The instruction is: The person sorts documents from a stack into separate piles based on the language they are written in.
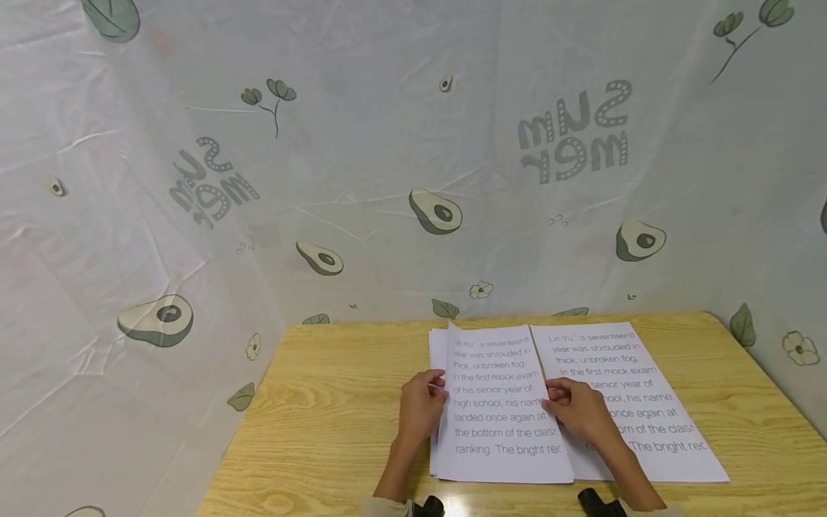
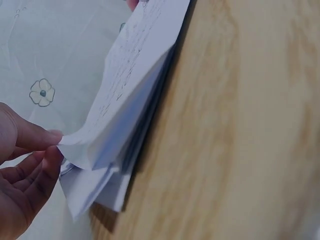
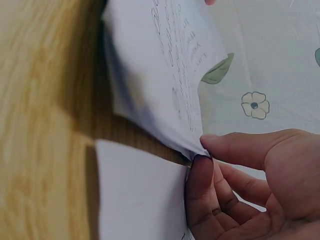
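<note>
A white printed sheet (image 1: pixel 497 424) is held between both hands above other white sheets (image 1: pixel 438 345), whose edges show along its left side. My left hand (image 1: pixel 421 407) pinches its left edge between thumb and fingers. In the left wrist view the sheet (image 2: pixel 125 75) bows up from the papers below. The right hand (image 1: pixel 577 411) pinches the opposite edge; the right wrist view shows its thumb and forefinger closed on the paper (image 3: pixel 155 85). A second stack of printed paper (image 1: pixel 665 416) lies at the right, partly hidden under the right hand and forearm.
The papers lie on a wood-grain table (image 1: pixel 336 402). Behind and beside it hangs a pale cloth (image 1: pixel 368 143) printed with avocados, leaves and flowers. A black strap piece (image 1: pixel 429 506) shows at the left wrist, and another (image 1: pixel 597 502) at the right.
</note>
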